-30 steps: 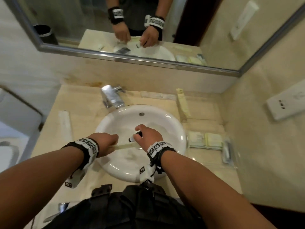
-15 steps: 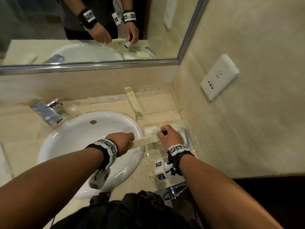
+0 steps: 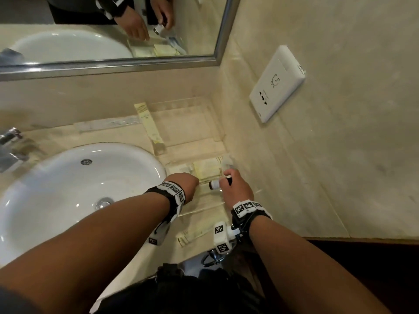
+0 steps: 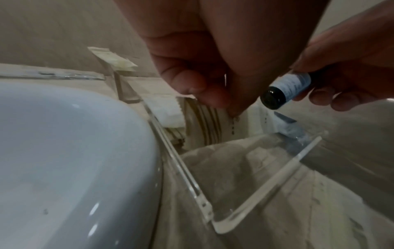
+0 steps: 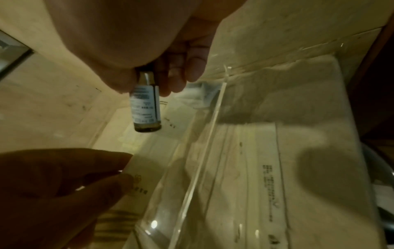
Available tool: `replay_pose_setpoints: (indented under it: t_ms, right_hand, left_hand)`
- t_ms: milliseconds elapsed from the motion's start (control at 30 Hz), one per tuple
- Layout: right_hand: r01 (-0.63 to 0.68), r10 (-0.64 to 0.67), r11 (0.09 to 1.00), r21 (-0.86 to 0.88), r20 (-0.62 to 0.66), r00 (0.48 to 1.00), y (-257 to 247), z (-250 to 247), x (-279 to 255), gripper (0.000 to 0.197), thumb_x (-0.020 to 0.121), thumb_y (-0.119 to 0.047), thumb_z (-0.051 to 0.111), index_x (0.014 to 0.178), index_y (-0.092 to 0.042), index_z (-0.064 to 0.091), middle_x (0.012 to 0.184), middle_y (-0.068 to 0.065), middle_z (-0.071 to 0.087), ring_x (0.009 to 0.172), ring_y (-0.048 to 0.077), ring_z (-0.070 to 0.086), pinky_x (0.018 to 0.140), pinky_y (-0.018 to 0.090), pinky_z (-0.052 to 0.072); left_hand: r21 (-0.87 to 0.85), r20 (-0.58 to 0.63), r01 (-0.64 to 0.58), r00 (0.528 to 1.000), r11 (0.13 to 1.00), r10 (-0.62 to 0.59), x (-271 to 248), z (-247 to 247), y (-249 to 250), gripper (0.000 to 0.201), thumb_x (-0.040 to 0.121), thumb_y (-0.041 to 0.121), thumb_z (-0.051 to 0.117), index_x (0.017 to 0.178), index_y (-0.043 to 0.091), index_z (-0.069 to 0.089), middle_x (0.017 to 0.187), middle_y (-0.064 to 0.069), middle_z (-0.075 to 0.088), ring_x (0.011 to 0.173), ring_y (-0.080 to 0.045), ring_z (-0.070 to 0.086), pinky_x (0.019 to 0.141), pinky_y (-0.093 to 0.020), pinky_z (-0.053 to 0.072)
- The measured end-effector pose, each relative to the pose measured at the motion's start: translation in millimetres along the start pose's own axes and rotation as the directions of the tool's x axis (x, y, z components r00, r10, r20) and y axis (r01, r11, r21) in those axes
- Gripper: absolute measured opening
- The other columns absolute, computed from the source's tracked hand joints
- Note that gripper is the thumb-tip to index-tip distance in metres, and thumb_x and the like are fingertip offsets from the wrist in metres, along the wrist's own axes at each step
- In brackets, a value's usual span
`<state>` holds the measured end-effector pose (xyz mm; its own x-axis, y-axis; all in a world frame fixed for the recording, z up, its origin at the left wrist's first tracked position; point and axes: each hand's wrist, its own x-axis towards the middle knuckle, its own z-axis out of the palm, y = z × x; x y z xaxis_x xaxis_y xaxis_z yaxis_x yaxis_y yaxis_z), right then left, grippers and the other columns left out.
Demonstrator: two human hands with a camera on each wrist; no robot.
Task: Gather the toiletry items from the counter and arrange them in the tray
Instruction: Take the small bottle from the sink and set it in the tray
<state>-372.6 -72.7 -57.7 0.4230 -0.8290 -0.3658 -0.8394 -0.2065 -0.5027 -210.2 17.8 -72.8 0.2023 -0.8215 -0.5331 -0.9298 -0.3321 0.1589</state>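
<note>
A clear acrylic tray (image 3: 201, 211) (image 4: 266, 185) (image 5: 204, 143) sits on the counter in the corner right of the sink, with pale yellow packets (image 3: 207, 171) lying in it. My left hand (image 3: 197, 181) (image 4: 232, 111) (image 5: 125, 168) reaches down into the tray and pinches the end of a pale yellow packet (image 5: 149, 151). My right hand (image 3: 223, 181) (image 5: 162, 84) (image 4: 309, 87) hovers just above the tray, gripping a small dark bottle (image 3: 214, 184) (image 4: 285, 90) (image 5: 146, 109) with a white label by its neck.
The white sink (image 3: 68, 200) fills the left, with the faucet (image 3: 11, 143) behind it. A long yellow packet (image 3: 148, 123) leans on the tray's far left wall. Another packet (image 3: 192, 236) lies on the counter in front of the tray. A wall socket (image 3: 276, 85) is at the right.
Both hands moved from over the sink rightward to the tray. The left hand lowered the yellow packet into the tray; the right still holds the bottle. My view swung right.
</note>
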Motion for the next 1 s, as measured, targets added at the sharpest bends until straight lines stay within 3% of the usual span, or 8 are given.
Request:
replay_pose_setpoints:
  t_ms: [133,333,433,533,667,800,900,1000]
  right_hand:
    - [-0.011,0.017,0.999,-0.052,0.121,0.992,8.7,3.2,2.0,0.038,0.093,-0.046,0.052,0.128,-0.033,0.048,0.105,0.0,0.066,0.091,0.026,0.064,0.079,0.035,0.052]
    - [-0.009,0.007,1.0,0.007,0.194,0.981,0.6,18.5,9.8,0.029,0.089,-0.044,0.06,0.113,-0.029,0.056,0.098,-0.006,0.063,0.086,0.018,0.061,0.071,0.031,0.044]
    - [-0.027,0.011,0.998,0.065,0.249,0.969,-7.9,30.7,13.0,0.023,0.087,-0.047,0.062,0.099,-0.027,0.059,0.094,-0.007,0.065,0.084,0.016,0.063,0.072,0.031,0.049]
    - [-0.05,0.016,0.992,0.114,0.275,0.961,-18.1,45.1,15.6,0.017,0.084,-0.045,0.057,0.094,-0.031,0.06,0.086,-0.003,0.07,0.077,0.02,0.068,0.075,0.04,0.058]
    - [-0.078,0.025,0.985,0.155,0.319,0.947,-36.5,56.7,15.0,0.014,0.089,-0.031,0.052,0.1,-0.03,0.06,0.092,0.005,0.072,0.083,0.027,0.071,0.062,0.034,0.053]
    - [0.001,-0.008,1.0,0.021,0.339,0.941,-39.5,64.8,10.5,0.021,0.088,-0.044,0.05,0.103,-0.032,0.058,0.091,-0.003,0.069,0.081,0.02,0.066,0.076,0.041,0.057]
    - [0.09,-0.049,0.989,-0.121,0.308,0.95,-38.4,62.1,6.3,0.035,0.094,-0.044,0.049,0.126,-0.031,0.056,0.109,-0.002,0.068,0.097,0.023,0.064,0.081,0.036,0.052]
    - [0.155,-0.118,0.979,-0.131,0.259,0.959,-34.9,64.2,3.7,0.038,0.098,-0.035,0.051,0.135,-0.029,0.055,0.123,-0.002,0.068,0.11,0.022,0.064,0.091,0.037,0.052]
  left_hand:
    - [0.032,0.006,0.002,1.0,0.999,-0.002,10.0,8.7,4.1,0.028,0.09,0.012,0.05,0.114,0.017,0.063,0.108,-0.008,0.066,0.097,-0.029,0.064,0.079,-0.036,0.054]
    - [-0.047,-0.04,0.007,0.999,0.999,-0.009,6.8,20.7,-7.8,0.036,0.091,0.017,0.051,0.126,0.02,0.053,0.116,-0.007,0.057,0.102,-0.031,0.062,0.082,-0.039,0.052]
    - [-0.059,-0.065,0.039,0.997,0.997,-0.043,1.1,21.5,-16.0,0.033,0.092,0.021,0.048,0.124,0.025,0.054,0.115,-0.003,0.057,0.099,-0.028,0.062,0.075,-0.036,0.05]
    - [-0.061,-0.099,0.059,0.993,0.996,-0.064,-6.3,22.2,-26.5,0.027,0.095,0.029,0.045,0.12,0.025,0.056,0.111,-0.001,0.057,0.095,-0.026,0.062,0.074,-0.036,0.051]
    - [-0.075,-0.073,0.095,0.992,0.993,-0.101,-16.5,22.7,-34.4,0.026,0.094,0.033,0.048,0.116,0.024,0.057,0.109,-0.001,0.057,0.094,-0.025,0.062,0.075,-0.038,0.053]
    - [-0.055,-0.083,0.08,0.993,0.995,-0.084,-22.0,28.2,-35.5,0.029,0.087,0.04,0.056,0.111,0.023,0.057,0.107,-0.002,0.053,0.097,-0.024,0.057,0.07,-0.036,0.05]
    - [0.03,-0.192,0.002,0.981,1.0,0.004,-22.7,35.4,-29.5,0.035,0.077,0.044,0.063,0.103,0.02,0.059,0.101,-0.003,0.051,0.094,-0.025,0.05,0.064,-0.034,0.046]
    - [0.134,-0.26,-0.048,0.962,0.99,0.082,-22.9,39.1,-20.0,0.037,0.068,0.044,0.065,0.092,0.017,0.063,0.096,-0.003,0.054,0.09,-0.026,0.049,0.062,-0.034,0.041]
